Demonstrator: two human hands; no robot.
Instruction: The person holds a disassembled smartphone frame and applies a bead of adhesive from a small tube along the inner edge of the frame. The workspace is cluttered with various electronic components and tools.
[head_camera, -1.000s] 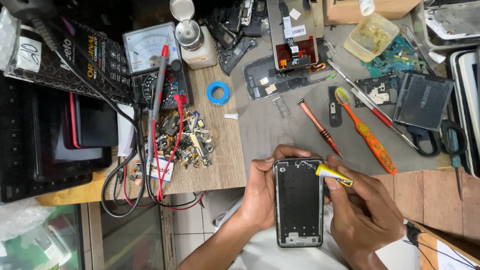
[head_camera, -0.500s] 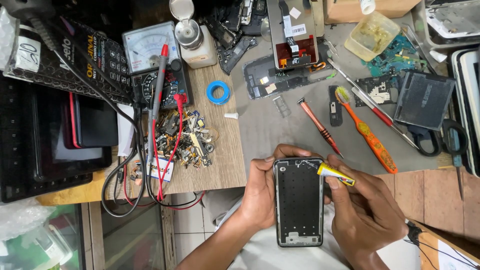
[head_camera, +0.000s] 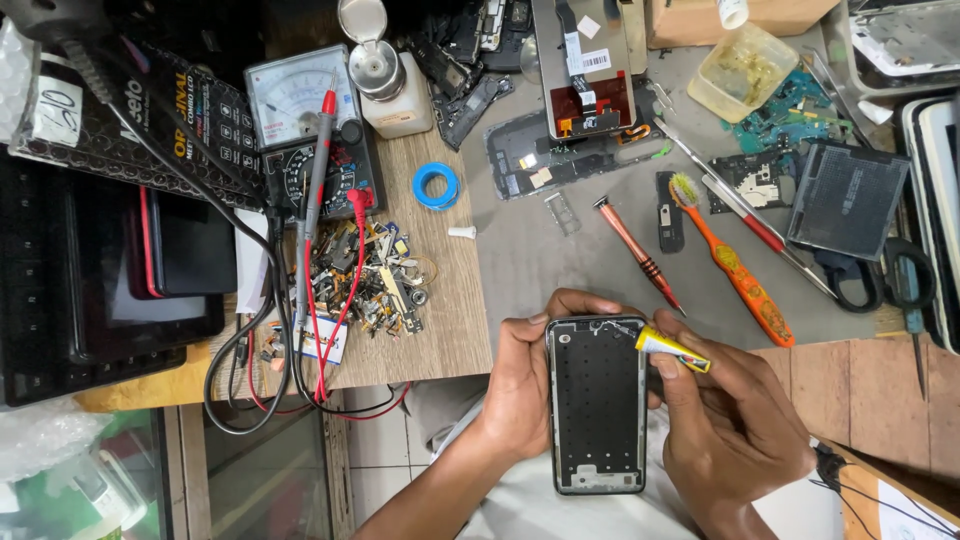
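My left hand (head_camera: 520, 385) grips a black phone frame (head_camera: 596, 405) by its left edge and top, holding it upright over my lap. My right hand (head_camera: 730, 430) pinches a small yellow glue tube (head_camera: 672, 348), whose tip rests at the frame's top right corner. A thin line of glue shows along the frame's top edge. The frame's inside is dark and dotted with small holes.
On the grey mat (head_camera: 560, 250) lie a red screwdriver (head_camera: 640, 256), an orange toothbrush (head_camera: 735, 265), tweezers (head_camera: 745, 210), opened phone parts (head_camera: 585, 95) and a circuit board (head_camera: 775, 175). A multimeter (head_camera: 310, 130) with red and black leads, a blue tape ring (head_camera: 435, 186) and a heap of small parts (head_camera: 375, 275) sit left.
The glue tube's tip has stayed at the frame's top right corner; both hands and the frame have barely moved.
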